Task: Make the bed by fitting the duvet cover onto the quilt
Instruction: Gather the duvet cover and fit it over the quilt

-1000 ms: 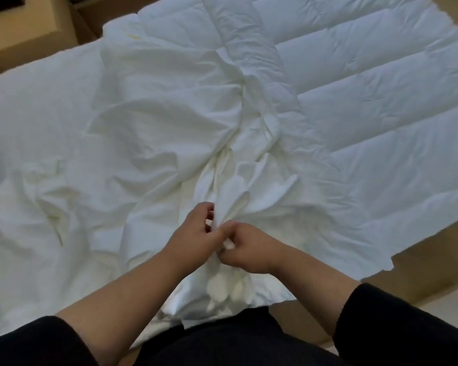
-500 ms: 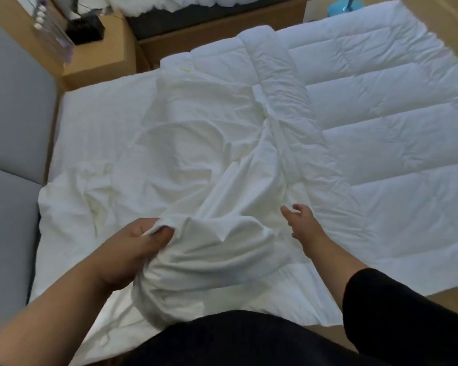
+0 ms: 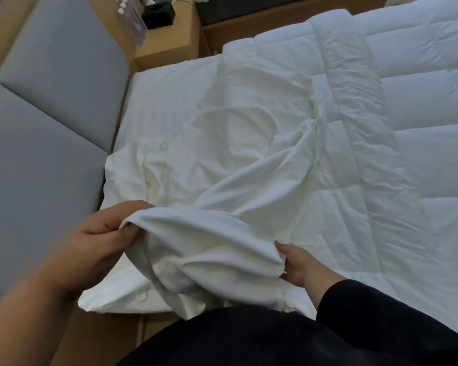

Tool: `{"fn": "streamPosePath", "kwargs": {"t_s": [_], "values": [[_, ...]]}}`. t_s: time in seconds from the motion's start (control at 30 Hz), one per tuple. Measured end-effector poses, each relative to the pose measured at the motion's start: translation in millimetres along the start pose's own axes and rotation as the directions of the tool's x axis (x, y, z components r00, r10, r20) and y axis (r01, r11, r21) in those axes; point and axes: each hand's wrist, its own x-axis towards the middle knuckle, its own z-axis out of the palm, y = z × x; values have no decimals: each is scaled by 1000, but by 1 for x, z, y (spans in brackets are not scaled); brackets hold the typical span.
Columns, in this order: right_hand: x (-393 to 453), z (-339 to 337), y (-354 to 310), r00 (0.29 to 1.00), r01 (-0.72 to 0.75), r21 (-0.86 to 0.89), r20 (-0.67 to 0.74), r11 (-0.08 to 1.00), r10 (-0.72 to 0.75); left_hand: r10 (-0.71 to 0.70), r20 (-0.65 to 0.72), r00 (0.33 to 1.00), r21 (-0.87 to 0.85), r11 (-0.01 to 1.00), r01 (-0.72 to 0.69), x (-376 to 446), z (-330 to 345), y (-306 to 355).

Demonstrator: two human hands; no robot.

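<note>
White cotton is bunching between a person's two hands at the near edge of a bed, where the duvet cover (image 3: 238, 165) is lying crumpled over the left part of the quilt (image 3: 397, 159). The left hand (image 3: 101, 241) is gripping a raised fold of the cover, its fingers (image 3: 128, 232) curled and clamped on the cloth with the thumb pressing from below. The right hand (image 3: 295, 262), at the end of a black sleeve (image 3: 381, 313), is holding the other side of the same fold, its fingertips tucked under the fabric and mostly hidden. The quilt, stitched in wide panels, is spreading flat to the right, well past the cover. A grey padded headboard (image 3: 45, 122) is standing along the left side, and a wooden nightstand (image 3: 169, 40) is sitting beyond it, carrying a dark object too blurred to identify.
</note>
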Motion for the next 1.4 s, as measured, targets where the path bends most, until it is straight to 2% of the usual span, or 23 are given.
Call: {"fn": "streamPosePath", "kwargs": {"t_s": [0.1, 0.2, 0.27, 0.3, 0.37, 0.4, 0.47, 0.5, 0.57, 0.6, 0.67, 0.73, 0.77, 0.8, 0.87, 0.93, 0.97, 1.03, 1.07, 1.13, 1.2, 1.3, 1.4], "values": [[-8, 12, -37, 986, 167, 164, -18, 972, -166, -22, -147, 989, 18, 1000, 25, 5, -11, -4], [-63, 46, -109, 935, 285, 182, 163, 941, -315, -91, -332, 939, 81, 989, 125, 24, -45, -13], [-115, 69, -166, 828, 408, 242, 307, 880, -469, -110, -494, 863, 169, 961, 219, 43, -92, -21], [-144, 78, -192, 746, 470, 315, 358, 825, -562, -89, -583, 808, 199, 948, 249, 52, -114, -20], [-198, 91, -237, 577, 547, 479, 379, 687, -724, -50, -744, 666, 220, 923, 315, 66, -166, -21], [-216, 95, -252, 517, 554, 550, 361, 625, -776, -45, -780, 624, 226, 910, 349, 72, -185, -21], [-227, 103, -261, 440, 528, 625, 377, 575, -815, -54, -793, 606, 230, 895, 381, 87, -188, -9], [-219, 107, -254, 429, 522, 612, 414, 594, -803, -30, -778, 627, 234, 913, 335, 93, -170, 7], [-192, 120, -220, 469, 514, 437, 577, 738, -668, -26, -696, 717, 244, 931, 271, 107, -139, 10], [-176, 125, -198, 541, 501, 285, 633, 817, -553, -34, -664, 747, 270, 921, 282, 111, -123, 6], [-140, 134, -153, 725, 490, 2, 555, 872, -408, -74, -612, 787, 277, 912, 301, 114, -100, -11], [-121, 144, -123, 825, 478, -119, 401, 870, -398, -108, -594, 797, 403, 818, 411, 115, -85, -32], [-118, 149, -115, 844, 476, -144, 352, 868, -404, -101, -573, 813, 472, 770, 429, 111, -67, -40], [-119, 154, -111, 853, 469, -160, 336, 868, -399, -89, -521, 849, 503, 772, 390, 104, -45, -46], [-130, 165, -112, 844, 444, -134, 394, 886, -363, -141, -304, 942, 509, 812, 285, 84, 14, -50], [-150, 177, -115, 810, 394, -56, 493, 917, -318, -195, -89, 977, 437, 873, 214, 66, 61, -54], [-161, 183, -116, 795, 365, -31, 531, 931, -294, -152, -83, 985, 356, 918, 172, 63, 76, -59], [-179, 193, -118, 769, 325, 2, 582, 946, -265, -63, -324, 944, 155, 981, 119, 69, 79, -57], [-185, 197, -121, 759, 314, 26, 593, 949, -268, -47, -458, 888, 114, 987, 111, 73, 73, -56], [-195, 205, -129, 757, 328, 61, 580, 943, -301, 6, -615, 789, 201, 968, 149, 82, 51, -51], [-202, 211, -141, 770, 409, 81, 504, 909, -391, -7, -670, 743, 285, 921, 265, 82, 25, -59], [-215, 221, -164, 735, 544, 136, 399, 828, -548, -37, -759, 650, 242, 911, 334, 67, 1, -68], [-234, 234, -181, 677, 598, 181, 408, 781, -613, -70, -745, 664, 227, 909, 350, 53, -7, -69]]}}
